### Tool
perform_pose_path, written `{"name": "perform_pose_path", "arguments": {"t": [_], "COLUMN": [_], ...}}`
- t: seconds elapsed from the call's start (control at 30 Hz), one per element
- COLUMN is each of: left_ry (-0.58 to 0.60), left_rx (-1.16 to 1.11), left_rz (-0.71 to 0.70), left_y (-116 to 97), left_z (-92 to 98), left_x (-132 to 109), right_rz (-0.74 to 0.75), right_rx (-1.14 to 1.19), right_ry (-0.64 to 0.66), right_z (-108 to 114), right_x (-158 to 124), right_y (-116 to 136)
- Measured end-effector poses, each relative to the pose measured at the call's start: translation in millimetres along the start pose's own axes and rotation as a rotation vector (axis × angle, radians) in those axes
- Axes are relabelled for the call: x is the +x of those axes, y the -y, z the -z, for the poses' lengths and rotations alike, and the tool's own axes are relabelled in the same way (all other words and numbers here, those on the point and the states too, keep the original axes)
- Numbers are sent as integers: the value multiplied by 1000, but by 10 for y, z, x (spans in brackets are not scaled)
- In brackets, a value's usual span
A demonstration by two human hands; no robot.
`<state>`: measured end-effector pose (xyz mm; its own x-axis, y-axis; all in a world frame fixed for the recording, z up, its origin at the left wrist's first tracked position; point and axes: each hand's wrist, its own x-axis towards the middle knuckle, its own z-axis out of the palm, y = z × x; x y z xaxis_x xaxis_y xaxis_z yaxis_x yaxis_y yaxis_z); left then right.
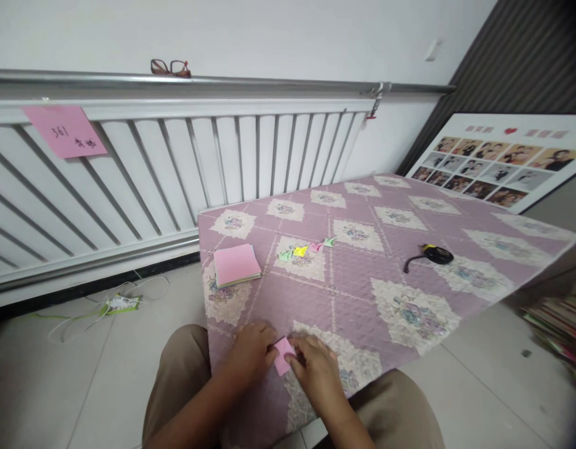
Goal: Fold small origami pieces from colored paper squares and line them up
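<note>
Near the front edge of the table, a small folded piece of pink paper (283, 357) lies between my two hands. My left hand (253, 349) grips its left edge with thumb and fingertips. On the other side, my right hand (317, 368) is closed on the right edge, its thumb on the paper. A stack of square paper (238, 264) with a pink sheet on top sits farther back at the left. Several small folded paper figures stand in a row at mid-table, among them a yellow one (300, 251), a pink one (316, 247) and a green one (329, 241).
A purple floral cloth covers the table (353, 287). To the right lies a black and yellow tape measure (437, 254). Behind are a white radiator (231, 156), a pipe carrying glasses (170, 67), and a photo board (498, 162). A power strip (122, 304) lies on the floor.
</note>
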<state>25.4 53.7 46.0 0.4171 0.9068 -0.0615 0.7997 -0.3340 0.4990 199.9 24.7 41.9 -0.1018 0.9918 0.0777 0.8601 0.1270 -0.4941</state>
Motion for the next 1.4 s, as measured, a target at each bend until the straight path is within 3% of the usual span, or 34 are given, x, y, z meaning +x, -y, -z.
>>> {"name": "perform_pose_path", "arguments": {"t": [0.4, 0.57, 0.83, 1.1, 1.23, 1.4], "left_ry": [143, 186, 183, 147, 156, 121], "left_rx": [26, 44, 75, 88, 78, 52], "left_rz": [-75, -151, -232, -331, -349, -376], "left_y": [35, 73, 135, 184, 246, 298], "left_z": [102, 148, 77, 45, 7, -32], "left_x": [141, 205, 153, 83, 92, 117], "right_rz": [129, 143, 192, 379, 387, 339], "right_rx": [23, -3, -10, -134, -118, -31], "right_ry": [-133, -101, -86, -204, -186, -73], "right_z": [-92, -110, -79, -219, -240, -156], "right_x": [15, 21, -6, -64, -42, 2], "right_y": [-114, -155, -148, -186, -228, -221]}}
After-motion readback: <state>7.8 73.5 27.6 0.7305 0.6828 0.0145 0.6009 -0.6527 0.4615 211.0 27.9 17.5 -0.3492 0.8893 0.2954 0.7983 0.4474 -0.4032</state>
